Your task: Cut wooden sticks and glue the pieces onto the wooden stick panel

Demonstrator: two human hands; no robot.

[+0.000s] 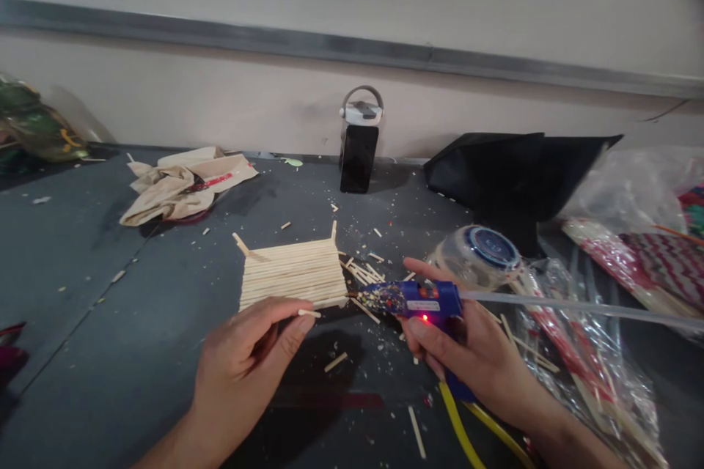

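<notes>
My left hand (pixel 250 363) pinches a short piece of wooden stick (pixel 309 313) between thumb and forefinger, just in front of a panel of sticks (pixel 291 269). The panel is made of many thin sticks laid side by side, with two short ends jutting from its far corners. In my right hand (pixel 467 352) is a blue hot glue gun (pixel 434 300) with a red light lit. Its nozzle points left and meets the panel's near right corner, touching or very close. A long clear glue stick (pixel 550 302) runs out of the gun's back.
Loose stick pieces (pixel 366 272) lie right of the panel. Behind stand a phone (pixel 359 159) against a bottle (pixel 361 111) and a black folded sheet (pixel 495 176). A crumpled cloth (pixel 187 179) lies left; a plastic tub (pixel 478 253) and plastic packets (pixel 583 352) sit right. Yellow-handled pliers or cutters (pixel 459 425) lie in front.
</notes>
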